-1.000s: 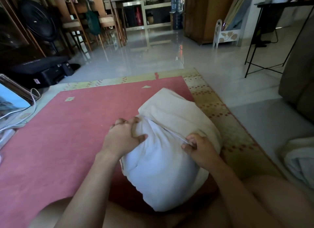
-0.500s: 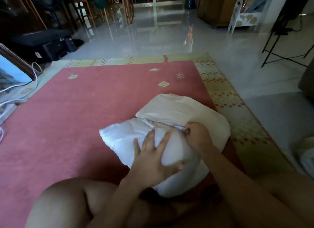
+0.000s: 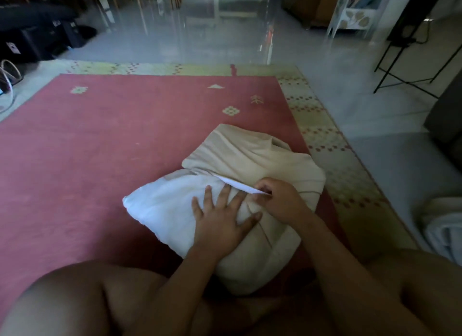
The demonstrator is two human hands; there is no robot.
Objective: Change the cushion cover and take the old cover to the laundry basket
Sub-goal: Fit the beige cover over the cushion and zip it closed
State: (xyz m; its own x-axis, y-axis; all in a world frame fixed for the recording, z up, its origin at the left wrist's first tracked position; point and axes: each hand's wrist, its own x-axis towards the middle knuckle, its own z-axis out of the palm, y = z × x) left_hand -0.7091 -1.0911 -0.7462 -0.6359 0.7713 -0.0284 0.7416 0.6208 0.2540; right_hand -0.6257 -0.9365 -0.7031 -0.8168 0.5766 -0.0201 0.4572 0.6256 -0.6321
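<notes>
1. A white cushion [image 3: 162, 200] lies on the red rug [image 3: 112, 135], near the person's legs.
2. A tan cover [image 3: 250, 158] is over its right part. The left corner sticks out bare.
3. The left hand [image 3: 220, 218] lies flat on the cushion, fingers spread, pressing down.
4. The right hand [image 3: 280, 200] pinches the cover's open edge.

matt cloth cover [image 3: 252, 160], woven rug [image 3: 112, 140], glossy floor [image 3: 225, 43]

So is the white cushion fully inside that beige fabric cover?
Partly in: the white cushion pokes out of the beige fabric cover, whose edge the right hand pinches.
</notes>
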